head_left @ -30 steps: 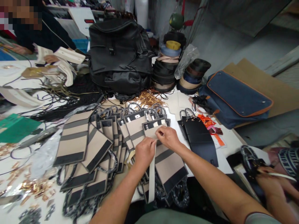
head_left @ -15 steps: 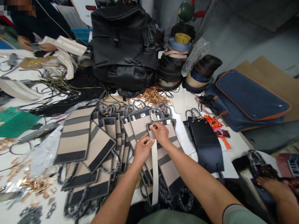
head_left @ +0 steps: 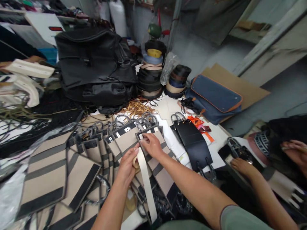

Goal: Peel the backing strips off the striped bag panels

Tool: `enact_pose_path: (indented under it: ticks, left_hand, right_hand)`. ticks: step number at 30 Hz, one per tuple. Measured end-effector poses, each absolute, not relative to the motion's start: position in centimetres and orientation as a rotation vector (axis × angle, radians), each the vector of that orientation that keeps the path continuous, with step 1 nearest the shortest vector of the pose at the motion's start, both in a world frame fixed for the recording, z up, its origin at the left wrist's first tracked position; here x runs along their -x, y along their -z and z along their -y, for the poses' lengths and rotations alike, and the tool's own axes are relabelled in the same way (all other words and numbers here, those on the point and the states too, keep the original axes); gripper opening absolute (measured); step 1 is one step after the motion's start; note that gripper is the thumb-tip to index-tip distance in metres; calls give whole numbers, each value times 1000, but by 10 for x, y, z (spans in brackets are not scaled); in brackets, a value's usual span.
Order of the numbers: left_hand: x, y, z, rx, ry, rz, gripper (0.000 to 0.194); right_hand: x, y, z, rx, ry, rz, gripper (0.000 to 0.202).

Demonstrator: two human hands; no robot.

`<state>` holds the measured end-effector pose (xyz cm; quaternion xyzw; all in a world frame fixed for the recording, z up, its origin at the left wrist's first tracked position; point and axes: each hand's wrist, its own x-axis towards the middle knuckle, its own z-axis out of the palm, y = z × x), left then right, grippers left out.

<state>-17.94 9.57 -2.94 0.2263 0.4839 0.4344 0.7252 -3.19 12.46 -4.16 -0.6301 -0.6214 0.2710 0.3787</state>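
- White table (head_left: 218,132), covered in goods.
- Backpack (head_left: 96,60), black, standing at the back.
- Heap of striped bags (head_left: 48,172), beige and dark, overlapping to the left of the hands.
- Blue bag (head_left: 217,94) with orange trim, back right, against brown board.
- Top bag (head_left: 165,182), striped too, lying slantwise under the right forearm.
- Black bag (head_left: 192,140), flat, just right of the top bag.
- Tape rolls (head_left: 150,78), stacked beside the backpack.
- Left hand (head_left: 128,166): thumb and fingers pinch the strip near its upper end.
- Right hand (head_left: 152,145): fingertips bent down at the top bag's upper corner; cannot tell whether they grip anything.
- Strip (head_left: 146,185), pale, hanging from the left hand toward the person's lap.
- White patch (head_left: 141,136), on the top bag's dark edge, by the right fingertips.
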Motion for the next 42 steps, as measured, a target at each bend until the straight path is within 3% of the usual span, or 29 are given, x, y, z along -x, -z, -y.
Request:
enact_pose_path:
  ticks: [3, 10, 15, 18, 21, 25, 27, 33, 36, 42]
  left_hand:
    - [165, 8, -96, -584, -918, -912, 25]
    - [118, -29, -84, -1027, -801, -958, 30]
    - [125, -20, -74, -1191, -828, -1158, 40]
    - [128, -18, -70, -1198, -860, -1251, 45]
    - [125, -19, -69, -1164, -897, -1348, 49]
    - [120, -17, -68, -1081, -982, -1420, 49]
    - [120, -16, -67, -1032, -1010, -1426, 49]
    - [144, -11, -63, -1177, -1069, -1417, 35]
    - [160, -5, -62, -1285, -1061, -1316, 45]
    - [171, 5, -65, -1240, -1044, -1319, 30]
  right_hand:
    - [13, 16, -97, 1607, -591, 1646, 40]
    - [-116, -40, -101, 1855, -365, 1501, 30]
    - [-244, -40, -124, 2063, -484, 1268, 33]
    - [-267, -29, -126, 2176, -404, 1150, 39]
    - [-225, -20, -114, 2044, -478, 1156, 43]
    - [-106, -15, -85, 1466, -1339, 1282, 49]
    - [-55, -15, -73, 1286, -1528, 1233, 45]
    - [-4, -18, -71, 1304, -1514, 1105, 25]
    - [-3, -14, -75, 1333, -1512, 1193, 23]
    - [4, -16, -80, 1409, -1372, 1424, 26]
